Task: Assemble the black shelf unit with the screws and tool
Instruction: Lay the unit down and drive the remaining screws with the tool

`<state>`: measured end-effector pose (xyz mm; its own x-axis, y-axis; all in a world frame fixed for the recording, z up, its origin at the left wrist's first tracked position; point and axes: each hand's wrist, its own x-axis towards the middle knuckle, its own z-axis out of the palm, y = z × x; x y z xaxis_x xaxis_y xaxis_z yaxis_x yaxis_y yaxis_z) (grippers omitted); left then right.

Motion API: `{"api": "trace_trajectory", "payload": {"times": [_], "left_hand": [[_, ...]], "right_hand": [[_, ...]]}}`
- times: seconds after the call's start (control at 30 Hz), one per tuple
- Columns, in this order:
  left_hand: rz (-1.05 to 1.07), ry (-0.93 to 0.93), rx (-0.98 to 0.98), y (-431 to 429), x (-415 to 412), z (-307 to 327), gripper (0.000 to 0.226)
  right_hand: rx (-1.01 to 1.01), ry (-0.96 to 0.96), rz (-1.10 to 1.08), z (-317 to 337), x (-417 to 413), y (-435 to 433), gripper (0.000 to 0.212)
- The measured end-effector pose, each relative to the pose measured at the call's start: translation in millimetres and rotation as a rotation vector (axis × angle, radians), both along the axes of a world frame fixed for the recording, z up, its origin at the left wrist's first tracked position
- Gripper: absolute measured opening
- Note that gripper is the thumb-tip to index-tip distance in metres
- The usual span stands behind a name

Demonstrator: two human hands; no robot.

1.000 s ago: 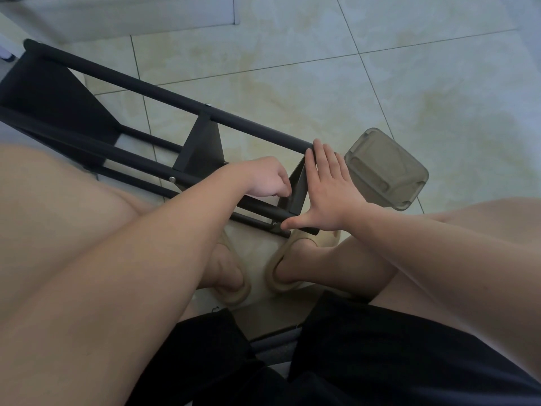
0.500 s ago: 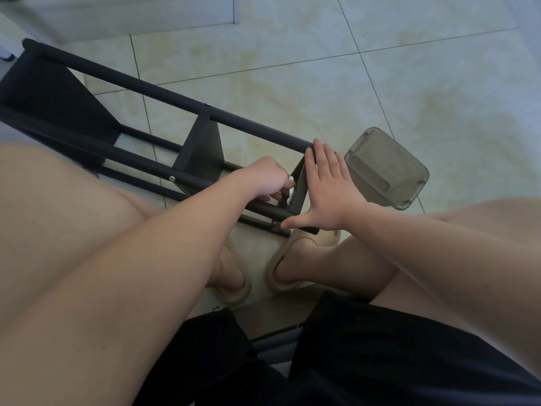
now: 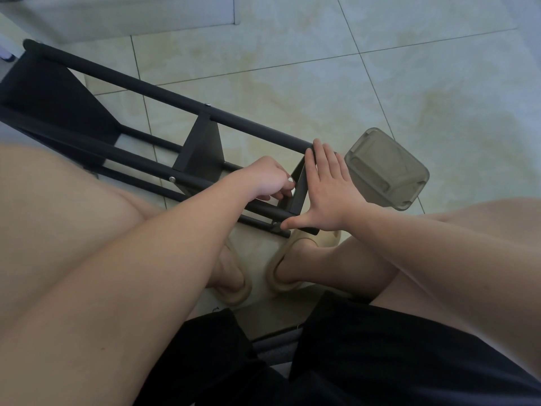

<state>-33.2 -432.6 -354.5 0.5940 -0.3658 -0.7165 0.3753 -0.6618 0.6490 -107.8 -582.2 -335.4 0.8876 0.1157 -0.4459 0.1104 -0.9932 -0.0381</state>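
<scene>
Since the earlier frame my left hand [image 3: 270, 180] has uncurled to pinch something small at the end panel of the black shelf unit [image 3: 205, 148] lying on the floor, right hand [image 3: 328, 189] flat, fingers spread, bracing it; next, likely seating a screw.

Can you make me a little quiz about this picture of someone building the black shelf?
1. True or false: the right hand lies flat with its fingers spread against the end panel of the black shelf.
2. What sits on the floor just right of the right hand? A) a red bucket B) a see-through grey plastic box C) a hammer
3. Fill in: the left hand is curled with its fingertips at the ____ panel, on the side opposite the right hand.

Key
1. True
2. B
3. end
</scene>
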Motion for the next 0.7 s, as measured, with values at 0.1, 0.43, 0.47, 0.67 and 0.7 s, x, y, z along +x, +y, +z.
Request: {"api": "trace_trajectory", "payload": {"times": [0.1, 0.43, 0.47, 0.67, 0.7], "left_hand": [[-0.022, -0.005, 0.019, -0.2, -0.3, 0.7, 0.013], [-0.052, 0.007, 0.039, -1.4, 0.2, 6.6, 0.017], [-0.046, 0.01, 0.038, -1.6, 0.1, 6.7, 0.018], [-0.028, 0.026, 0.034, -2.6, -0.3, 9.3, 0.019], [-0.023, 0.032, 0.035, -2.7, -0.4, 10.0, 0.02]], "right_hand": [[-0.003, 0.001, 0.001, -0.2, 0.0, 0.2, 0.158], [0.0, -0.002, 0.0, -0.1, 0.3, 0.3, 0.159], [0.001, -0.002, 0.0, -0.1, 0.4, 0.2, 0.159], [0.007, -0.002, 0.004, -0.4, 0.1, 0.2, 0.159], [0.008, -0.002, 0.004, -0.2, 0.1, 0.1, 0.159]]}}
